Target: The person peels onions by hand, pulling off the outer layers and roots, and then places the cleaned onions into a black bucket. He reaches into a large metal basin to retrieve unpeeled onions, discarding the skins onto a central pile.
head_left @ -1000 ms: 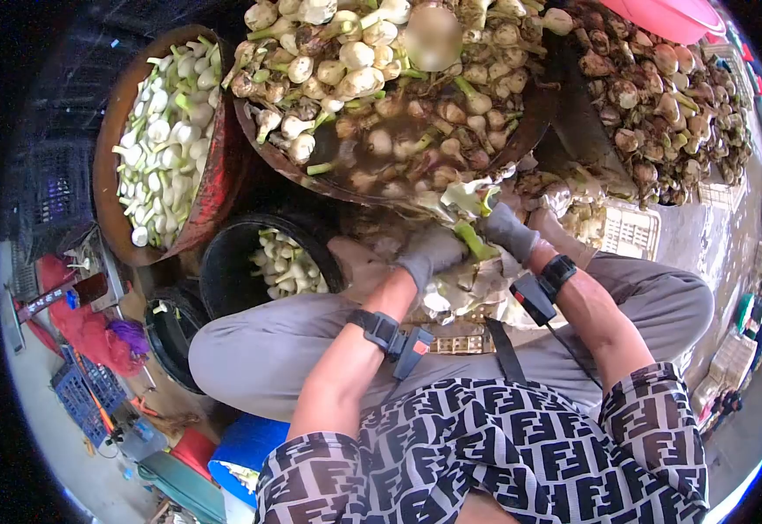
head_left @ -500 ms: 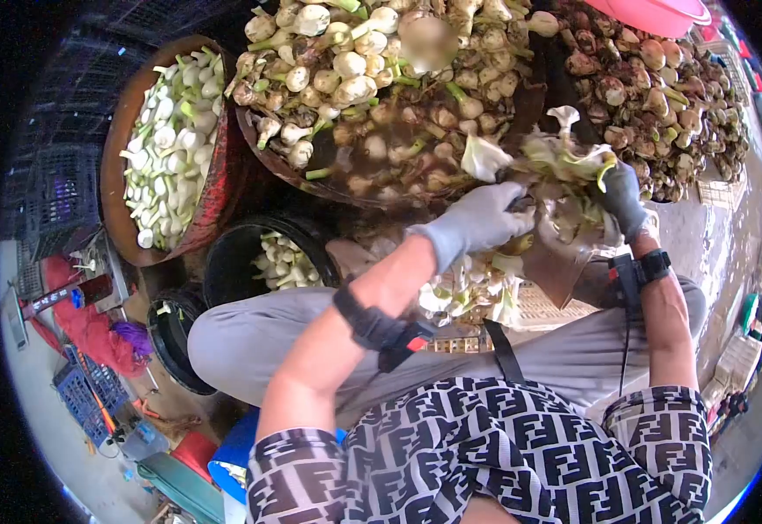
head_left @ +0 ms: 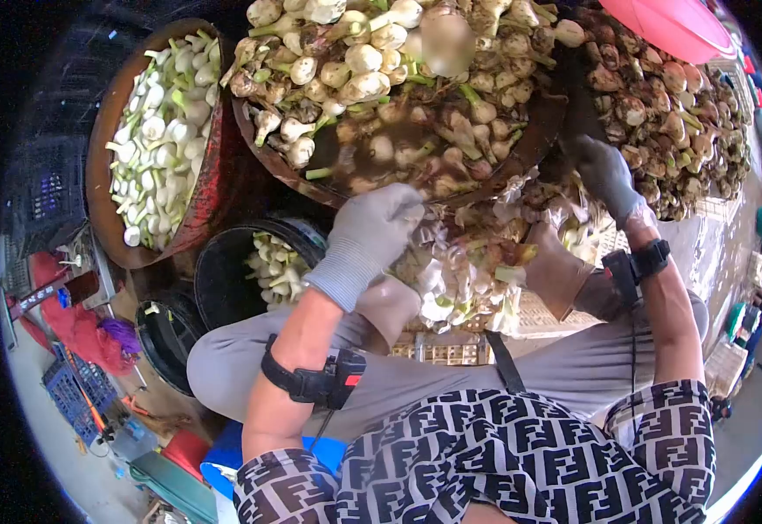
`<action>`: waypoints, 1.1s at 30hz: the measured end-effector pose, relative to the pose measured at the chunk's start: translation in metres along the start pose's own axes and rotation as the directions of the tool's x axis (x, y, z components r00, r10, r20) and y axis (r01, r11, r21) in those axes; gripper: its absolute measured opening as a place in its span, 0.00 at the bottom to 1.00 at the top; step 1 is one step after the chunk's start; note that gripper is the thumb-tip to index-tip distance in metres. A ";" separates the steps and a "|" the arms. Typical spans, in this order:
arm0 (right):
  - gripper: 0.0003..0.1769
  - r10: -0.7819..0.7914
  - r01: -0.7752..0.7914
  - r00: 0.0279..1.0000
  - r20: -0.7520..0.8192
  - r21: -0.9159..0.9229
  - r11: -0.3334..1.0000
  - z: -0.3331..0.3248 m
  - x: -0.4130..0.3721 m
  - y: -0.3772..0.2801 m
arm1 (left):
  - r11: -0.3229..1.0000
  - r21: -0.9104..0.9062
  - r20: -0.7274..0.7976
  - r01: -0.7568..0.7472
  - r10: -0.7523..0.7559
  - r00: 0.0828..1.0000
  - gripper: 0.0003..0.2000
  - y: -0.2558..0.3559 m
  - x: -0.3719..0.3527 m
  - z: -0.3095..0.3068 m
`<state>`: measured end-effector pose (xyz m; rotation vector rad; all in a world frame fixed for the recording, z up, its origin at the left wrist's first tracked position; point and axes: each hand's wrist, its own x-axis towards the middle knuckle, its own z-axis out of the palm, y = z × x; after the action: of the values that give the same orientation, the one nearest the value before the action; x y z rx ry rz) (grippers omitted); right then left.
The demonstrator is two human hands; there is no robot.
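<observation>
My left hand [head_left: 370, 229], in a grey glove, is closed with its fingers curled, right at the front rim of the wide tub [head_left: 289, 185]. What it holds, if anything, is hidden. My right hand [head_left: 606, 175], also gloved, is at the tub's right side, close to the heap of unpeeled garlic [head_left: 691, 131]; its fingers are dim and blurred. Muddy garlic bulbs [head_left: 363, 59] with cut green stems pile up in the tub, some lying in brown water. Between my boots lies a pile of garlic skins and leaves [head_left: 464, 271].
A rusty red tub [head_left: 199, 188] of clean white garlic stands at the left. Nearer are a black bucket [head_left: 215, 271] with more bulbs and a smaller black bucket [head_left: 158, 345]. A pink basin [head_left: 673, 26] sits at the upper right. Yellow crates [head_left: 438, 348] are below the peelings.
The loose skins and leaves that were between my hands are out of them. My left hand has drawn back to the left; my right hand has shifted slightly up and left.
</observation>
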<state>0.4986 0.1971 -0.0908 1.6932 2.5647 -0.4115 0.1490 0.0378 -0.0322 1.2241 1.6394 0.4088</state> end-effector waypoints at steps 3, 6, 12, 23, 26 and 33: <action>0.18 -0.067 -0.046 0.969 0.239 0.440 0.897 0.004 0.055 -0.083 | 0.972 0.191 -0.063 -0.133 0.147 0.987 0.21 -0.019 0.009 0.005; 0.20 -0.271 0.183 0.919 0.285 0.301 0.936 0.044 0.104 -0.154 | 0.967 0.224 -0.027 -0.119 0.128 0.991 0.24 -0.027 0.013 -0.009; 0.20 -0.186 0.216 0.819 0.543 0.008 0.976 0.205 0.162 -0.147 | 0.971 0.229 -0.042 -0.071 0.083 0.996 0.21 -0.048 0.013 -0.020; 0.17 -0.347 0.164 0.717 0.605 0.338 0.927 0.032 0.103 -0.217 | 0.937 0.180 -0.342 -0.300 0.345 0.874 0.36 -0.051 0.025 -0.036; 0.16 -0.408 -0.129 0.732 0.546 0.699 0.703 0.022 0.073 -0.223 | 0.922 0.189 -0.264 -0.339 0.380 0.886 0.38 -0.060 0.030 -0.028; 0.17 -0.306 -0.403 0.858 0.413 0.910 0.099 0.011 0.023 -0.248 | 0.979 0.024 -0.299 -0.205 0.202 0.932 0.33 -0.050 0.016 -0.019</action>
<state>0.2630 0.1235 -0.0563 1.3224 1.5742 -2.7068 0.1074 0.0355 -0.0693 1.3835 1.7665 0.7628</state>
